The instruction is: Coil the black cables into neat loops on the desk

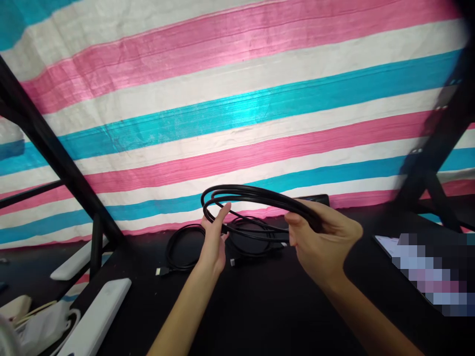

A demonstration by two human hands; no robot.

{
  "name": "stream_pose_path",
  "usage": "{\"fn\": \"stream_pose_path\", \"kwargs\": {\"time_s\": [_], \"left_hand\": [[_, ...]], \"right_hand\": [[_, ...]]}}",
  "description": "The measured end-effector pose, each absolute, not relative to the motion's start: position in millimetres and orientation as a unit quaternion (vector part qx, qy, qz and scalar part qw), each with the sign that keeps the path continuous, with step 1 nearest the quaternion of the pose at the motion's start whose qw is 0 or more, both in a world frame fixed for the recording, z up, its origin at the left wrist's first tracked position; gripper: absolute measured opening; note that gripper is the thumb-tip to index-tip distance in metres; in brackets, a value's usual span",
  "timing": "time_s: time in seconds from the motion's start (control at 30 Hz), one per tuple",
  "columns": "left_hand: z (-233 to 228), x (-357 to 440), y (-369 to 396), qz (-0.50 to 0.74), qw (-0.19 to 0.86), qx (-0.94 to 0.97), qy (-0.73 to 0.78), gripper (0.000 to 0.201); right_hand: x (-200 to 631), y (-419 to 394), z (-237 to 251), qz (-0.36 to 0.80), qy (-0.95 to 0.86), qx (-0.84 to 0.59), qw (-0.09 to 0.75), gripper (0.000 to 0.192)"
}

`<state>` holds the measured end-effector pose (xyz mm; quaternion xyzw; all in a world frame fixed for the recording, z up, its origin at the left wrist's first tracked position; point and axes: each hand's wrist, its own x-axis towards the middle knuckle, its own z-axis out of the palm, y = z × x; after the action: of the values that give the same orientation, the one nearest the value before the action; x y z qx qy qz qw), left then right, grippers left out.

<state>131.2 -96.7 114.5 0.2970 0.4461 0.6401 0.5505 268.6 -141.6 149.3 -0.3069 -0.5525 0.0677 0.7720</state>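
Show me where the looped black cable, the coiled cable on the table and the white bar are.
looped black cable (pixel 256 194): head view, top of the loop.
coiled cable on the table (pixel 171 257): head view, left curve.
white bar (pixel 97 316): head view, its middle.

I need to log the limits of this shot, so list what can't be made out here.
- Head view: the coiled black cable passes inside the right hand; the grip there is hidden.
- Head view: the object at the right edge is pixelated and cut off.
- Head view: plugs of the cables on the table are too small to identify.
- Head view: the left hand covers part of the loop.
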Motion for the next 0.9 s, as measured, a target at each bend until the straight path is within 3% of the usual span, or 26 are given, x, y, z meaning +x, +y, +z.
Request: {"fn": "stream_pose_path", "kwargs": {"time_s": [0.27,0.47,0.6,0.7,0.9], "left_hand": [[106,124,-89,0.601,0.528,0.354,0.484,0.084],[115,107,-83,0.619,0.431,0.441,0.486,0.072],[114,107,-86,0.584,0.419,0.504,0.48,0.067],[104,112,-88,0.537,0.485,0.48,0.497,0.069],[97,127,-93,0.506,0.636,0.396,0.427,0.044]], "right_hand": [[267,-139,155,0.094,-0.511,-0.386,0.762,0.005],[282,-122,155,0.208,-0.496,-0.402,0.741,0.021],[286,-124,159,0.2,-0.483,-0.378,0.764,0.02],[283,-127,158,0.159,-0.485,-0.356,0.783,0.015],[276,-134,148,0.109,-0.51,-0.319,0.792,0.009]]}}
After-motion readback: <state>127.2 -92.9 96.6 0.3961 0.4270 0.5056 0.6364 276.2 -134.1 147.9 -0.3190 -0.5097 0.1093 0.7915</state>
